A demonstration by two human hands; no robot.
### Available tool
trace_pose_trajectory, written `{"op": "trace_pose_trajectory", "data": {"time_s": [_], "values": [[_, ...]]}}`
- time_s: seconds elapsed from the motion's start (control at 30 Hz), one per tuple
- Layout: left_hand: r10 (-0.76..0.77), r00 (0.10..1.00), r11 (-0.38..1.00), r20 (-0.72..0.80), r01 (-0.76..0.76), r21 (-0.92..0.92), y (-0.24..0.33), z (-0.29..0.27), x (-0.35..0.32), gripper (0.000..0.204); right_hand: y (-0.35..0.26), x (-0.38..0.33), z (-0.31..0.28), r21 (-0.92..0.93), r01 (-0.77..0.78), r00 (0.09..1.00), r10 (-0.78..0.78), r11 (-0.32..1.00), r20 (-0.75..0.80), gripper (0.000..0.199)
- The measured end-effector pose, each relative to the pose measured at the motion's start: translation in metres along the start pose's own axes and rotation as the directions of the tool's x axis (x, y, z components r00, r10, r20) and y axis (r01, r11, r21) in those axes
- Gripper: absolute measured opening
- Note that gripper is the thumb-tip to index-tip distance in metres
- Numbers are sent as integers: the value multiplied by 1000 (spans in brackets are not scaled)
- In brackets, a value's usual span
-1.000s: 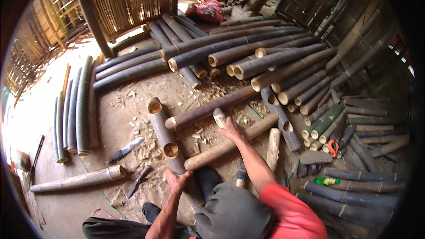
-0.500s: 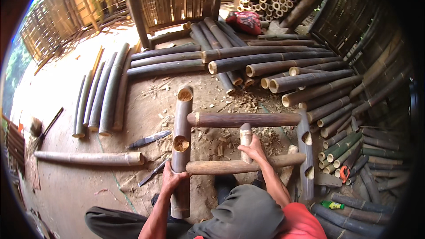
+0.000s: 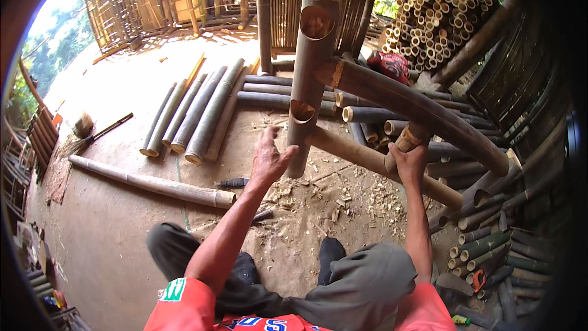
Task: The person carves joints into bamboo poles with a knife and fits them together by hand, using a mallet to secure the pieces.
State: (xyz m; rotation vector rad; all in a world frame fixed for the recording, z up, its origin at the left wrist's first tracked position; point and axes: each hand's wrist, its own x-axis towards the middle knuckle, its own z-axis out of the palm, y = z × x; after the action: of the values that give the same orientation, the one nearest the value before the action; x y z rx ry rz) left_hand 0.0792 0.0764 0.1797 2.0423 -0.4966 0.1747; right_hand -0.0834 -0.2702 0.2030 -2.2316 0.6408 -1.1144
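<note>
A bamboo frame (image 3: 422,99) of two dark posts and two cross rails is held up at a slant in front of me. Its near-left post (image 3: 307,79) has scooped notches. Beside the lower part of that post is my left hand (image 3: 272,158), fingers spread; I cannot tell whether its thumb touches the bamboo. My right hand (image 3: 410,160) is closed around a short bamboo piece (image 3: 411,138) between the two rails. Whether this piece is joined to both rails is hidden by the hand.
Bamboo poles (image 3: 202,113) lie in a row at the left, with one long pole (image 3: 153,181) nearer me. More poles (image 3: 367,110) are piled behind the frame. A dark-bladed tool (image 3: 234,182) lies on the ground among wood chips (image 3: 343,199). Orange-handled tool (image 3: 479,279) at right.
The bamboo frame has risen off its low position and turned, its right end now lower and nearer. My left hand has let go of the post and opened. The view has shifted.
</note>
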Motion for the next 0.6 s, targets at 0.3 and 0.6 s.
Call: {"op": "trace_pose_trajectory", "data": {"time_s": [0.3, 0.6], "values": [[21, 826, 912, 563, 214, -349, 35, -22, -29, 43, 7, -14, 95, 14, 45, 998, -44, 999, -36, 84], [-149, 898, 354, 413, 439, -826, 59, 53, 1, 92, 4, -57, 63, 325, -102, 961, 9, 940, 277, 89]]}}
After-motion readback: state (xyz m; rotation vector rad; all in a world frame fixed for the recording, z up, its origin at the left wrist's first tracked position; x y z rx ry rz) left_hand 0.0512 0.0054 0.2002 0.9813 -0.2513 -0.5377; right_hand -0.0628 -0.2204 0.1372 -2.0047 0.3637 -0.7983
